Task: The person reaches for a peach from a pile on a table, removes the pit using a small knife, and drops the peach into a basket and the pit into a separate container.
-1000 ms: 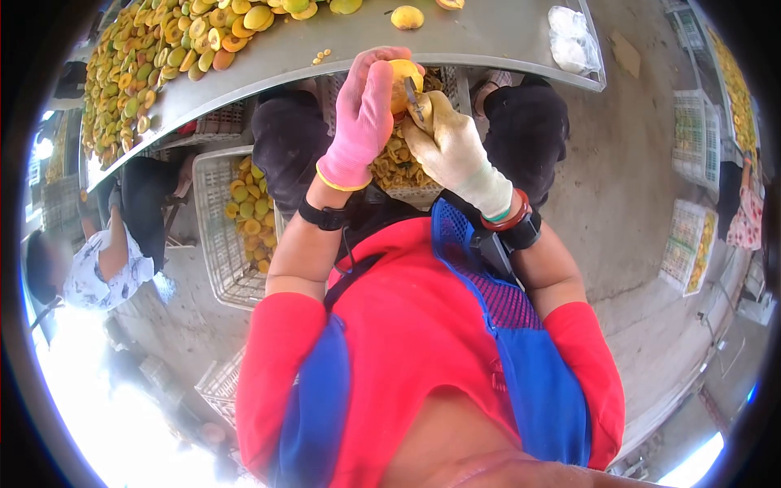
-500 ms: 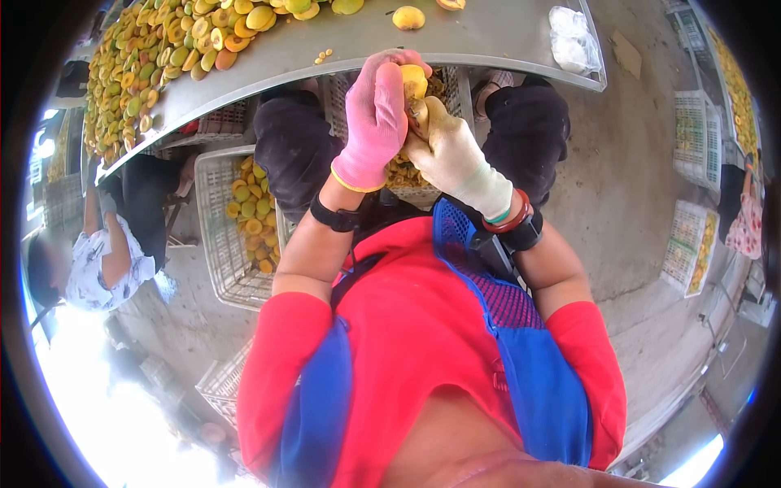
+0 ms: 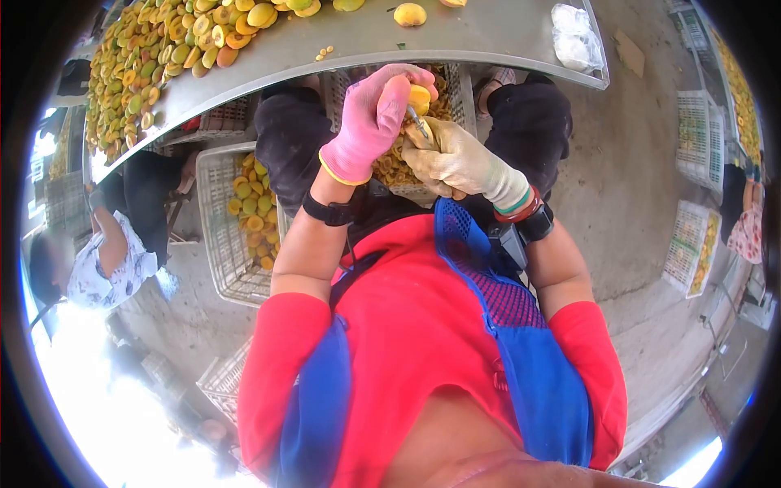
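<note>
In a pink glove, my left hand [image 3: 368, 126] is closed round a yellow peach [image 3: 419, 98], and its fingers hide most of the fruit. My right hand [image 3: 457, 159], in a stained white glove, grips a small pitting knife [image 3: 416, 119]. The metal end of this tool points up toward the peach, right at its lower side. Both hands are above a crate [image 3: 462, 89] of cut fruit pieces between the knees, just off the front edge of the metal table [image 3: 455, 45].
Heaped peach halves [image 3: 175, 49] cover the table's left side. A whole peach [image 3: 410, 15], some pits [image 3: 324, 53] and a clear plastic bag [image 3: 576, 39] also lie there. A crate of peaches [image 3: 213, 211] stands by my left leg. Another person [image 3: 110, 256] sits at left; more crates [image 3: 691, 248] are at right.
Both hands have come slightly down toward my body. My right hand has turned and drawn back a little from the peach, so the knife's metal end now shows.
</note>
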A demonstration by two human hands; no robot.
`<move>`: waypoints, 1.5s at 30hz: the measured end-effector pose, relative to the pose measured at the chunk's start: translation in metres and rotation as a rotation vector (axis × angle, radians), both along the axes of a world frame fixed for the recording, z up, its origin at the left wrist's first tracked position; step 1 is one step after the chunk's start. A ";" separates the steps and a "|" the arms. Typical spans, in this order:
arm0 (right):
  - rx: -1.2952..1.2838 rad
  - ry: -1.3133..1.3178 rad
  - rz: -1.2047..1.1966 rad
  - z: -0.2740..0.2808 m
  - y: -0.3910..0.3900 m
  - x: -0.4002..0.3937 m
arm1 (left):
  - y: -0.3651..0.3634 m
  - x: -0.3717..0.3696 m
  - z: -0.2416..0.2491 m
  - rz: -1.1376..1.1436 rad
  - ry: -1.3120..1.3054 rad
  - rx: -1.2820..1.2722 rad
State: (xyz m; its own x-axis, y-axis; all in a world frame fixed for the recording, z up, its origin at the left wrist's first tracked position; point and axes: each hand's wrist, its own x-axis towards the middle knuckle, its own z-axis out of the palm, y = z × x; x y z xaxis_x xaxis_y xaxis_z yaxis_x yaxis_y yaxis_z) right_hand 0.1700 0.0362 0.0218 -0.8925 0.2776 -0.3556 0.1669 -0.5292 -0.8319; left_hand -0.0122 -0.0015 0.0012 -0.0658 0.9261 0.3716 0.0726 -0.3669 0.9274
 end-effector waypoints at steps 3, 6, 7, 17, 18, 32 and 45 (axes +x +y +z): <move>0.025 -0.013 0.019 0.004 0.001 0.000 | -0.001 -0.001 -0.003 0.019 0.052 0.039; 0.236 0.010 -0.098 -0.004 -0.009 -0.006 | -0.004 0.001 -0.002 0.034 0.012 0.008; 0.262 0.011 -0.114 -0.001 -0.010 -0.008 | -0.003 0.001 -0.005 0.046 0.030 0.033; -0.083 0.061 0.042 -0.004 -0.012 0.000 | -0.002 0.002 0.005 0.027 -0.104 -0.039; -0.089 0.060 0.048 -0.009 -0.012 0.000 | -0.005 -0.003 0.010 0.118 -0.113 -0.109; 0.249 -0.183 -0.003 -0.018 -0.009 0.000 | -0.111 -0.172 0.025 1.022 1.166 -0.634; 0.310 -0.258 -0.130 -0.038 -0.001 0.012 | 0.189 -0.045 -0.067 0.162 1.412 -0.576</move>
